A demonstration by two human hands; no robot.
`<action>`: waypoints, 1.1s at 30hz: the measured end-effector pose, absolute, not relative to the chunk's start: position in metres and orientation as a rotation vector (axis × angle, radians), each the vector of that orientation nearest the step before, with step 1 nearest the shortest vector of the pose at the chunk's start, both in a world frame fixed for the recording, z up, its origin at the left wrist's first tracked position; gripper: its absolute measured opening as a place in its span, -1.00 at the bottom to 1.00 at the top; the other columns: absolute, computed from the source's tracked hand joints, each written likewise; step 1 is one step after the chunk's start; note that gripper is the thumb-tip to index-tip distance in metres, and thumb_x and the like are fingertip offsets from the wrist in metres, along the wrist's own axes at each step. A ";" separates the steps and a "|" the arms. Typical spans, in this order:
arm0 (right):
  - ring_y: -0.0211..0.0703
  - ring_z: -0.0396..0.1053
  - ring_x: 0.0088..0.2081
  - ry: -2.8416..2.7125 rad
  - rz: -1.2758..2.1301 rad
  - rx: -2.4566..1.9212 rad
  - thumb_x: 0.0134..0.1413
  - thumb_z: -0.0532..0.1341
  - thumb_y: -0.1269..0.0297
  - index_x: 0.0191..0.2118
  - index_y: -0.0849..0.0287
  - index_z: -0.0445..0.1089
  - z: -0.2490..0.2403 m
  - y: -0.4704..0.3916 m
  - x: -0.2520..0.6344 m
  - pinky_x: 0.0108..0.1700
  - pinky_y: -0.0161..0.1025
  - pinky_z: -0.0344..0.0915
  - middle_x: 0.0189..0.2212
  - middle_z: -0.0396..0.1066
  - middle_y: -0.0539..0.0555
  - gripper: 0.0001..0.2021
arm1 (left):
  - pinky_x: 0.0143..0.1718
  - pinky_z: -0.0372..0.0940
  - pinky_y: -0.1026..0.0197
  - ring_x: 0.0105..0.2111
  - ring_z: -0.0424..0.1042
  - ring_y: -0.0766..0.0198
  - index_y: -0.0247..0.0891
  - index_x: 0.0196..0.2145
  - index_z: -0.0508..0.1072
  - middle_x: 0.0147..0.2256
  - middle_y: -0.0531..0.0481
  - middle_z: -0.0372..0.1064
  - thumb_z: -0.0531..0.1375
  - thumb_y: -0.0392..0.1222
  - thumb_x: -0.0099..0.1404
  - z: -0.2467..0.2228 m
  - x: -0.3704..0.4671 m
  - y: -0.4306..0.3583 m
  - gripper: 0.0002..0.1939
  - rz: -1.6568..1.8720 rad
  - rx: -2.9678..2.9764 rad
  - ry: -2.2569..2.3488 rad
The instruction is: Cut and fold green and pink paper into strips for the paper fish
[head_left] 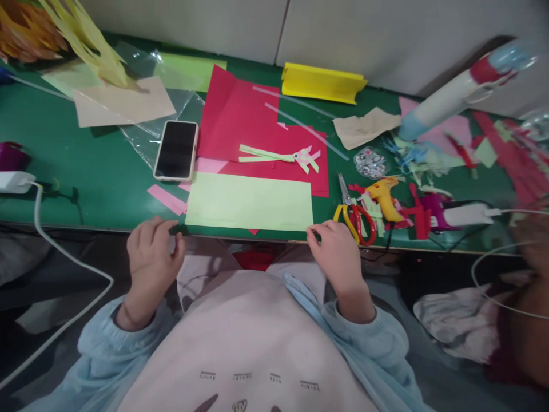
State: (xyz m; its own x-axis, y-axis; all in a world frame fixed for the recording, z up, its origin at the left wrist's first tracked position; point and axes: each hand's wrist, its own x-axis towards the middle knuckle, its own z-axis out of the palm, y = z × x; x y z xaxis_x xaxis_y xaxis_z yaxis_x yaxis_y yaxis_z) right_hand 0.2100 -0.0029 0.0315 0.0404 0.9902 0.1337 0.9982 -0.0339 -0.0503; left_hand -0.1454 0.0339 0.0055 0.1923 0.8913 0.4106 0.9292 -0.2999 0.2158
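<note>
One pale green rectangular paper sheet (251,201) lies flat along the front edge of the green-topped bench (103,200), long side to that edge. Two hands, one near each front corner of the sheet. Left hand (152,252): fingers loosely curled, thumb and forefinger apart with a clear gap, nothing seen in them, just beside the sheet's left front corner. Right hand (337,249): forefinger and thumb tips close together at the right front corner; cannot tell whether they pinch the paper.

Behind the sheet, toward the bench's back edge: at least two red paper sheets (242,117), overlapping. On them, one knotted green-and-pink paper piece (302,158) with two long pale green tails. Two translucent thin sticks (309,134) lie slantwise, partly over the red. One yellow angled holder (323,83) near the back edge. Left of the red: one black-screened phone in a pale case (176,150). Near the front edge, right of the sheet: one pair of scissors with red and yellow handles (355,220), one yellow glue gun (386,200), among uncounted paper scraps.
</note>
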 end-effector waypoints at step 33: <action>-0.22 0.48 -0.31 -2.318 0.249 -1.411 0.31 0.15 0.25 -0.27 0.10 0.46 0.169 0.036 0.181 -0.27 -0.30 0.24 -0.34 0.55 0.00 -0.84 | -0.43 0.37 0.37 -0.43 0.47 0.34 -0.19 -0.01 0.56 -0.33 -0.02 0.55 0.41 -0.09 0.12 0.087 -0.111 0.073 -0.54 -2.194 -2.642 -2.132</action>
State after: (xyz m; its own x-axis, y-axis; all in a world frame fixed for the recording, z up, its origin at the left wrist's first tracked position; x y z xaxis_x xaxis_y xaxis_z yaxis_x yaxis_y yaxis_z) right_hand 0.1809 0.0362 0.1687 -0.4012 0.8802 0.2533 0.8062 0.4707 -0.3585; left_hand -0.1113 0.0728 0.0867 0.0717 0.9843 0.1614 0.1333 -0.1698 0.9764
